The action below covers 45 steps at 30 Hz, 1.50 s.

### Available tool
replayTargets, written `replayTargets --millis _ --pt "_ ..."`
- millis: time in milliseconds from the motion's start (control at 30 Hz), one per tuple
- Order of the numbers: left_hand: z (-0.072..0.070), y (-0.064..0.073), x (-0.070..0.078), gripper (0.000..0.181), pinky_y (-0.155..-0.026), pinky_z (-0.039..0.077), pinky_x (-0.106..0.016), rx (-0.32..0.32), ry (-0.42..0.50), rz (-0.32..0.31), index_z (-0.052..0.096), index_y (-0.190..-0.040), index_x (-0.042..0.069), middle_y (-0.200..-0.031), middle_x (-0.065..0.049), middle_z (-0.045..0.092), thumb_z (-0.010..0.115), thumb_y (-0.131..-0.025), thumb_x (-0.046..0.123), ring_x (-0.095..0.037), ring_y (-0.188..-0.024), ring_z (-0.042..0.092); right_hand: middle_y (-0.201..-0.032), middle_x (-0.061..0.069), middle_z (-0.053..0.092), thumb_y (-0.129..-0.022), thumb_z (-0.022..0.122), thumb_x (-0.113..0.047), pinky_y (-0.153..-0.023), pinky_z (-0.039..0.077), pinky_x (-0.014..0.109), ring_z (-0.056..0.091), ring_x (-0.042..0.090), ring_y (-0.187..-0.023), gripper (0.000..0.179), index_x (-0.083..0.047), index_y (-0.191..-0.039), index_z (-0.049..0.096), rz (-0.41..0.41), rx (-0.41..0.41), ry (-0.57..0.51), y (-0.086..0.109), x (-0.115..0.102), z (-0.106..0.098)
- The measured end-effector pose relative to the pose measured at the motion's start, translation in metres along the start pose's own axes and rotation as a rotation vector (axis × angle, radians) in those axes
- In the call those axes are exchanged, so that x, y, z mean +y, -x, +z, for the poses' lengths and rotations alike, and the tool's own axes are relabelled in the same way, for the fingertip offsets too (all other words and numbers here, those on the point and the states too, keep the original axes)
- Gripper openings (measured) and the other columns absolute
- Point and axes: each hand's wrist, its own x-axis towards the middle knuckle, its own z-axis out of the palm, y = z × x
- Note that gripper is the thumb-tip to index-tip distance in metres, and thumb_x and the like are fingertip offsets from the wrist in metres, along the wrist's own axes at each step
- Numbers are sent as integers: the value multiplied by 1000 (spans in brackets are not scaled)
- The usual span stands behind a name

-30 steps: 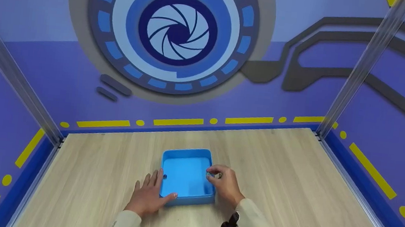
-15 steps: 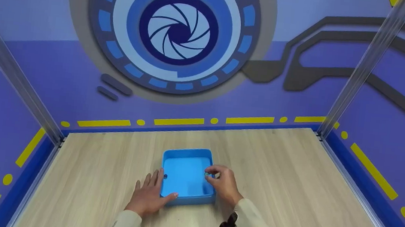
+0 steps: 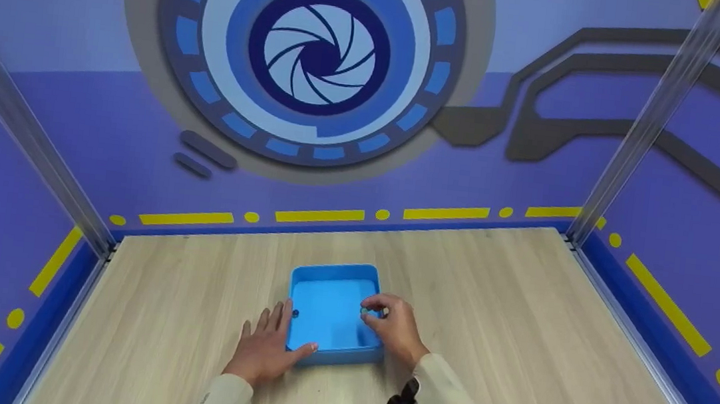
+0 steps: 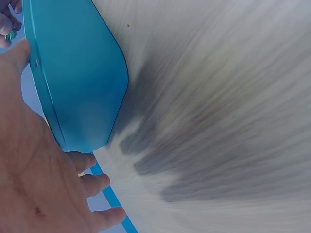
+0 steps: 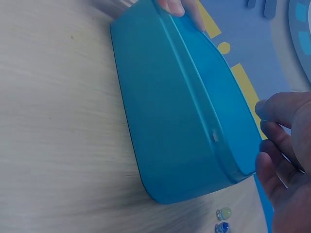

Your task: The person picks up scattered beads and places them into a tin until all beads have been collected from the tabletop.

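Observation:
A light blue box (image 3: 331, 316), open at the top, stands on the wooden table. My left hand (image 3: 264, 352) rests on its left front corner, thumb on the front rim, the other fingers straight and spread along the left side. Over the right rim, my right hand (image 3: 399, 330) pinches a small green glass marble (image 4: 10, 35) between thumb and fingertips, also visible in the left wrist view. Inside the box, by the left wall, lies a small dark round thing (image 3: 295, 314), probably a marble. The right wrist view shows my right fingers (image 5: 277, 109) curled, the pinched marble hidden there.
Beside the box's right side, a pale green marble (image 5: 224, 213) and a blue marble (image 5: 222, 227) lie on the table (image 3: 490, 296). Purple printed walls (image 3: 457, 172) enclose the back and sides, with metal posts (image 3: 650, 119) at the corners.
My right hand has shifted slightly left with the marble, farther over the box's right rim. The left hand stays in place on the box.

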Motion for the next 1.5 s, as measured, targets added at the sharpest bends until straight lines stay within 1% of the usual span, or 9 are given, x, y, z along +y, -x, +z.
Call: replayTargets --millis 200,500,600,700,767,833,1000,1233,1500 --pt "1 0 -1 106 -113 8 -69 -3 1 -4 11 -156 13 -162 -15 19 49 -81 77 -42 -148 15 -96 0 69 -86 72 -9 -78 51 25 63 26 -94 14 -16 -98 73 -1 3 18 -1 -1 3" --pt "2 -1 0 107 -112 10 -70 12 -8 3 13 -156 12 -161 -15 20 49 -80 78 -44 -147 17 -96 0 69 -85 73 -10 -78 52 26 64 27 -95 14 -14 -98 73 14 16 62 0 -4 10" --pt "2 0 0 106 -113 11 -70 17 -19 3 13 -156 13 -161 -14 20 49 -80 78 -44 -147 18 -95 -2 70 -84 73 -12 -83 46 30 64 26 -95 15 -12 -99 73 16 20 92 -1 -4 12" --pt "2 0 0 106 -113 10 -69 14 -14 3 13 -156 13 -162 -14 20 49 -80 77 -43 -148 17 -96 -1 70 -84 73 -12 -84 46 33 65 27 -96 16 -10 -100 73 14 10 95 -1 -5 13" --pt "2 0 -1 106 -113 9 -69 11 -15 2 13 -156 14 -162 -13 20 49 -80 78 -42 -148 17 -96 1 70 -85 73 -11 -85 48 33 65 29 -96 16 -8 -100 73 3 1 87 -1 -5 14" --pt "2 -1 -1 106 -113 9 -69 10 -11 5 13 -156 13 -162 -14 20 49 -80 78 -43 -148 17 -97 2 70 -85 72 -10 -80 55 35 65 30 -97 16 -7 -101 73 -6 -8 70 -2 -5 14" --pt "2 -1 -2 106 -113 9 -69 4 -8 0 12 -156 14 -162 -13 20 49 -80 78 -43 -148 16 -99 3 70 -86 71 -10 -82 56 38 64 30 -98 16 -9 -102 73 -2 -21 46 -3 -6 16" --pt "3 -1 -2 106 -113 7 -70 -3 2 -4 12 -156 14 -162 -14 19 49 -81 77 -43 -148 16 -99 -1 68 -87 71 -13 -84 54 33 63 24 -97 14 -17 -101 72 42 -45 25 -3 -10 19" --pt "2 0 -2 105 -112 10 -71 18 -10 9 14 -156 11 -160 -16 22 50 -81 76 -45 -147 19 -97 4 70 -86 71 -11 -77 52 26 61 22 -91 13 -12 -99 73 -21 -36 34 -4 -10 22"
